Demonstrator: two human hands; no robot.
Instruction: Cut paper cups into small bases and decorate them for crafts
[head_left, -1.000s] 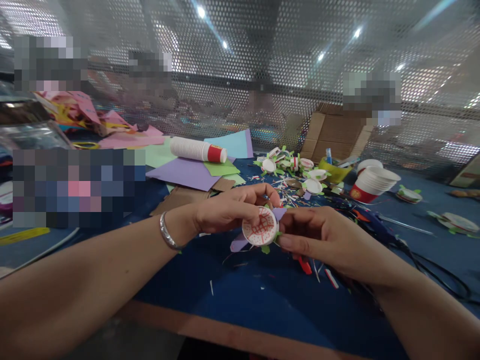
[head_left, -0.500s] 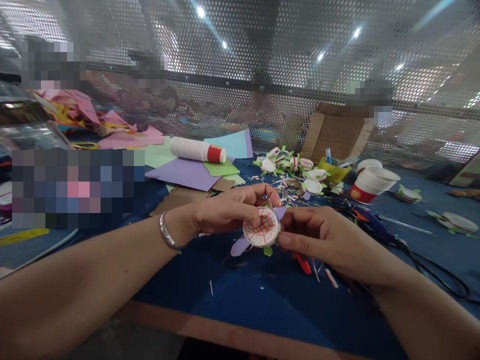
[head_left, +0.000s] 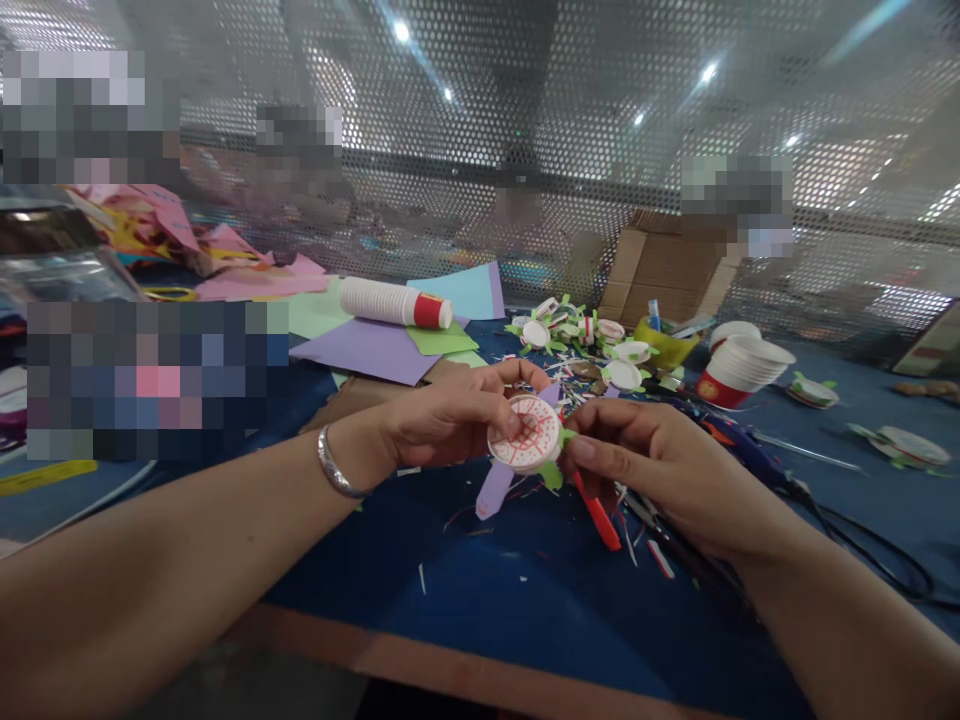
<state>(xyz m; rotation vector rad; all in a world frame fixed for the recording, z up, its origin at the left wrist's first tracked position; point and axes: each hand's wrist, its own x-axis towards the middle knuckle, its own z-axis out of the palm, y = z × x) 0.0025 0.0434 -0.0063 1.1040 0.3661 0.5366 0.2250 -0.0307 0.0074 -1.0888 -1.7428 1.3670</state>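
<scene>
My left hand (head_left: 465,415) grips a small paper turtle (head_left: 536,440), its thumb pressed on the round white top with red lines and dots. Purple strips stick out at two opposite ends of the turtle, and green paper pieces show at its right side. My right hand (head_left: 637,455) has its thumb and forefinger closed on a green piece at the turtle's right edge. Just below the right fingers lies a red strip (head_left: 600,515) on the blue table (head_left: 480,620).
Several similar turtles (head_left: 577,330) are heaped behind my hands among paper scraps. A stack of paper cups (head_left: 390,302) lies on coloured sheets (head_left: 360,350) at left. More cups (head_left: 742,370), a yellow container (head_left: 667,345) and a black cable (head_left: 862,545) are at right.
The turtle has turned in my left hand, its lower purple strip swinging right. My right fingers have shifted from beside the upper purple strip to a green piece.
</scene>
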